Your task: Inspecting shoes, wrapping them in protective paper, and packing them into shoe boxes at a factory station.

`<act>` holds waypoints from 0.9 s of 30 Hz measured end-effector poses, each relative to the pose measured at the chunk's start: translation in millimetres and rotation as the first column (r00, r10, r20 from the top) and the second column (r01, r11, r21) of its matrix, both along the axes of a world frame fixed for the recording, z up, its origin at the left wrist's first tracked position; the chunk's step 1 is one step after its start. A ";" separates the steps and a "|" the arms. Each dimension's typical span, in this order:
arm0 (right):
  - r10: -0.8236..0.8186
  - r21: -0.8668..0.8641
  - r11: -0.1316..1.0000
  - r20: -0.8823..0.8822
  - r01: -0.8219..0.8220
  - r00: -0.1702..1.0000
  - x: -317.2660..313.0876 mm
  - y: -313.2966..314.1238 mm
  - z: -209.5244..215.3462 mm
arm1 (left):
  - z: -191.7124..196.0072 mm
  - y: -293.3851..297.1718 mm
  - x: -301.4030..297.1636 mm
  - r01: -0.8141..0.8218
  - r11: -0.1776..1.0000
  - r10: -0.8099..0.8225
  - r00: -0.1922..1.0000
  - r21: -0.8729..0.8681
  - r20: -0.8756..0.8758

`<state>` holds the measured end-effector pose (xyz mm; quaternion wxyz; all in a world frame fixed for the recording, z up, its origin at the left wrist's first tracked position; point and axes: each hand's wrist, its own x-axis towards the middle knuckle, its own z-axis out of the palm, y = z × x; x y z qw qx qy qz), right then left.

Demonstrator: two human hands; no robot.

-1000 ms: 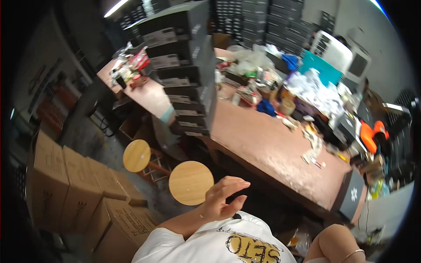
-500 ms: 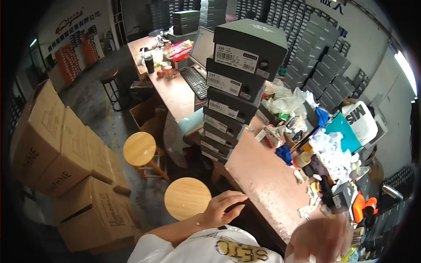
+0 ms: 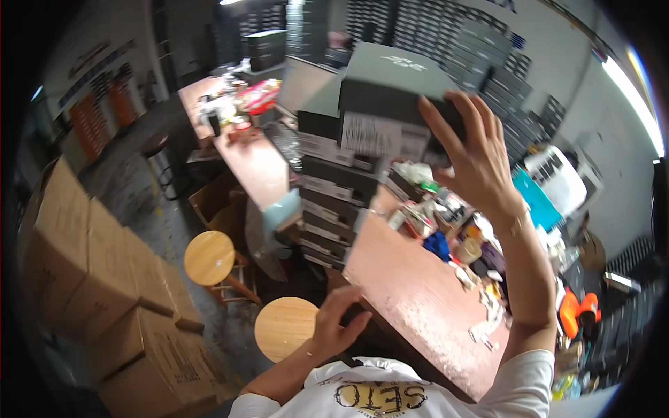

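**Right hand arrives at the top box of the stack**

Head view, looking down along a reddish-brown worktable [image 3: 418, 292]. A tall stack of dark boxes [image 3: 334, 202] stands on the table's near-left part. The right hand [image 3: 474, 157], which 0.5 s earlier was a low blur near the table's front edge and 1 s earlier rested by the lower rim, is now raised to the top dark box [image 3: 390, 97]. Its fingers are spread and lie against the box's right end; whether the thumb closes on the far side cannot be told, as the box hides it. The top box sits tilted and offset from those beneath it, which suggests that it is being lifted or steadied rather than lying at rest.

The left hand [image 3: 338, 324] has stayed at the table's near edge through all 3 frames, fingers loosely curled, holding nothing visible. Just left of it stand 2 round wooden stools [image 3: 282, 327]; cardboard cartons [image 3: 90, 279] are piled further left. Small clutter [image 3: 453, 237] covers the table beyond the stack.
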<state>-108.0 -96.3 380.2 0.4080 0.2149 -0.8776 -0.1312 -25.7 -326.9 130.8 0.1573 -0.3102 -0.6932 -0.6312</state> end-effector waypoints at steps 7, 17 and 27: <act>0.085 -0.333 0.942 0.119 -0.042 0.989 240.1 111.3 -209.1 | -51.1 112.2 -41.7 0.331 0.000 -0.989 -0.139 0.944 0.049; -0.131 -0.729 0.330 0.594 0.600 0.794 339.1 155.2 -415.9 | -246.7 253.9 21.8 0.508 0.859 -0.080 0.010 0.064 0.997; 0.456 -0.283 -0.751 0.430 0.596 0.779 318.0 240.4 -390.3 | -213.2 280.5 31.0 0.331 0.880 -0.340 -0.065 0.341 0.938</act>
